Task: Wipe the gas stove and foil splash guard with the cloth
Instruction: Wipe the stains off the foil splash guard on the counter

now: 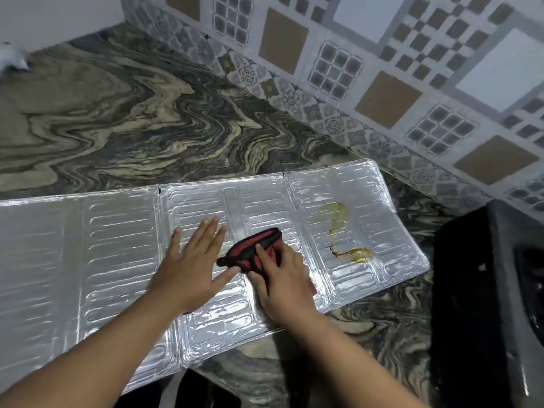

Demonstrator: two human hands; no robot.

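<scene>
The red-and-black cloth [253, 250] is bunched on the foil splash guard [117, 245], which is laid flat on the marbled surface [117, 113]. The cloth is gripped by the right hand [284, 278]; the left hand [194, 260], fingers spread, is pressed flat at its nine o'clock. A yellowish stain [341, 231] is seen at three o'clock.

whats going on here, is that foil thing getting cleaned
Yes. A person has the foil splash guard laid flat on the marbled countertop. The left hand presses flat on the foil to steady it, while the right hand grips a red and black cloth on the middle panel. A yellowish-brown greasy stain on the right panel is not yet wiped. The dark gas stove sits at the right edge, untouched.
</scene>
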